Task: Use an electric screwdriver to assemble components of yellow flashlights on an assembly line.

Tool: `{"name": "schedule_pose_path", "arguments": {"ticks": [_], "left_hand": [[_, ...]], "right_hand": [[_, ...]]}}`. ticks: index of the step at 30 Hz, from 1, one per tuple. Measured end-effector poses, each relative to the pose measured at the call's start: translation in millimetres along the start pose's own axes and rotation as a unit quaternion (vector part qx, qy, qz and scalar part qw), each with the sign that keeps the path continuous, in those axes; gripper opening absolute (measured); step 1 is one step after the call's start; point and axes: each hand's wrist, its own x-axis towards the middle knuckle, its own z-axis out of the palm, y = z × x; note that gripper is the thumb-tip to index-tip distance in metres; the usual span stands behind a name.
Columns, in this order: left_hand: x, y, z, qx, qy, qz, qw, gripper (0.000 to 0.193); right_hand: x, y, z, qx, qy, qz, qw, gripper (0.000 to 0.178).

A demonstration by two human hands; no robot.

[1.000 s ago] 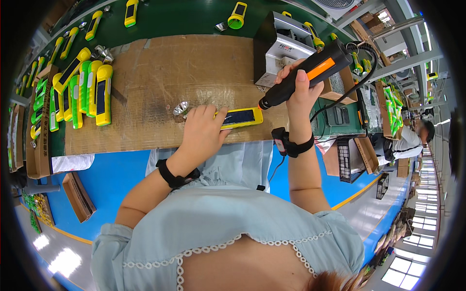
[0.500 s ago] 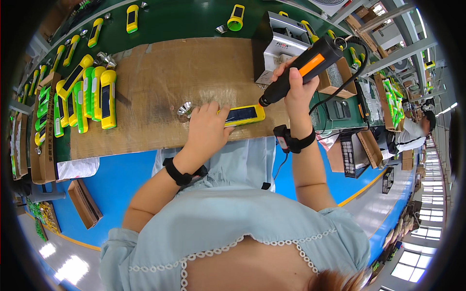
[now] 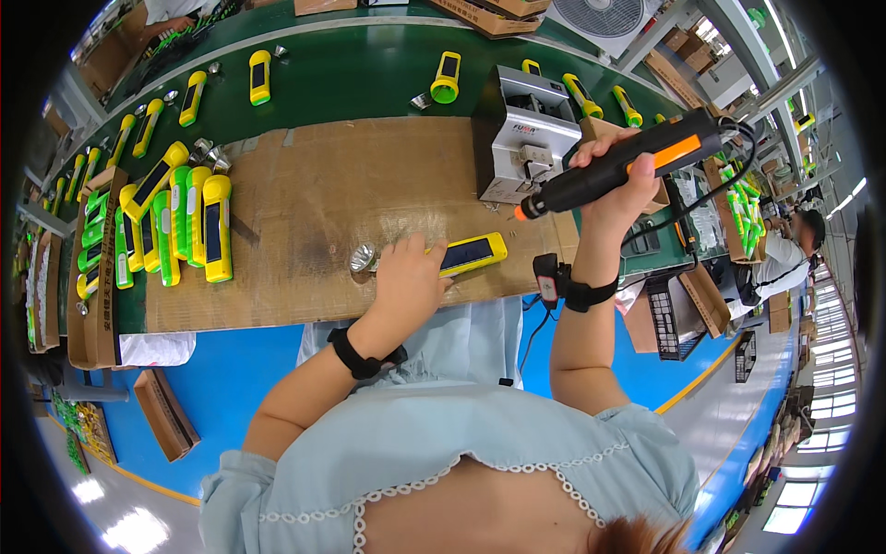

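Observation:
My left hand (image 3: 412, 279) presses a yellow flashlight (image 3: 476, 253) with a dark panel flat on the cardboard sheet (image 3: 314, 185). Its fingers cover one end of the flashlight. Beside those fingers lies a silver cone-shaped reflector (image 3: 363, 257). Wrapped in my right hand (image 3: 620, 192) is a black electric screwdriver (image 3: 591, 181) with an orange stripe and a cable. Its orange tip points down left, above and apart from the flashlight's right end. Just behind the tip stands a grey metal box-shaped machine (image 3: 519, 138).
Several yellow and green flashlights (image 3: 216, 231) are piled at the left beside a long cardboard box (image 3: 94, 319). More flashlights (image 3: 260, 78) and small reflectors stand along the green bench (image 3: 360, 69). The screwdriver's cable (image 3: 706, 198) loops at the right. Another person (image 3: 783, 245) is at far right.
My right hand has lifted the screwdriver off the flashlight's end and moved it right. My left hand stays on the flashlight. The whole view has shifted, showing more of the bench's far side.

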Motion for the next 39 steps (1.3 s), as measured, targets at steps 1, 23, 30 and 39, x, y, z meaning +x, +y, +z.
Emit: {"name": "schedule_pose_path", "arguments": {"ticks": [1,23,30,39], "left_hand": [[0.8,-1.2,-1.4,-0.004,-0.003,-0.004,1.0,0.055],[-9.2,-35.3,-4.2,-0.034,0.072,0.01,0.997,0.044],[-10.8,-34.3,-1.9,-0.033,0.09,-0.007,0.995,0.044],[-10.8,-36.3,0.1,-0.043,0.097,-0.008,0.994,0.044]], "right_hand": [[8.0,2.8,-1.8,0.0,0.002,-0.003,1.0,0.039],[-57.6,11.8,36.3,0.041,-0.033,0.101,0.994,0.047],[-81.6,20.6,67.6,0.017,-0.072,0.078,0.994,0.043],[-83.7,26.7,68.7,0.002,-0.081,0.085,0.993,0.04]]}}
